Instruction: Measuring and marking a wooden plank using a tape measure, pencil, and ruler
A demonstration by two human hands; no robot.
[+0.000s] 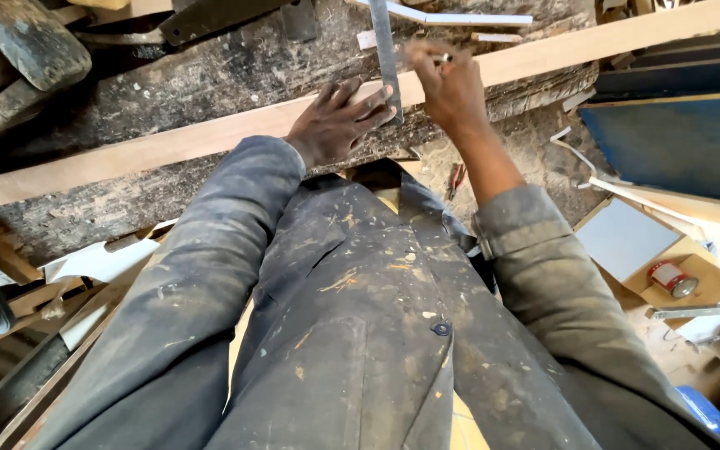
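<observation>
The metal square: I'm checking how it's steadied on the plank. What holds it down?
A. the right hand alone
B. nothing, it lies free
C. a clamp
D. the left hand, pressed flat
D: the left hand lies spread on the long wooden plank against the metal square, while the right hand pinches a small marking tool beside the blade.

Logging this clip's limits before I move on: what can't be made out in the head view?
- Right hand: motion-blurred; the small tool in its fingers can't be identified, nor any mark on the wooden strip.
- Metal square: top cut off by the upper edge; lower end partly under the left hand.
- Workbench front: hidden by the person's jacket.
- Small red can: label too small.
</observation>
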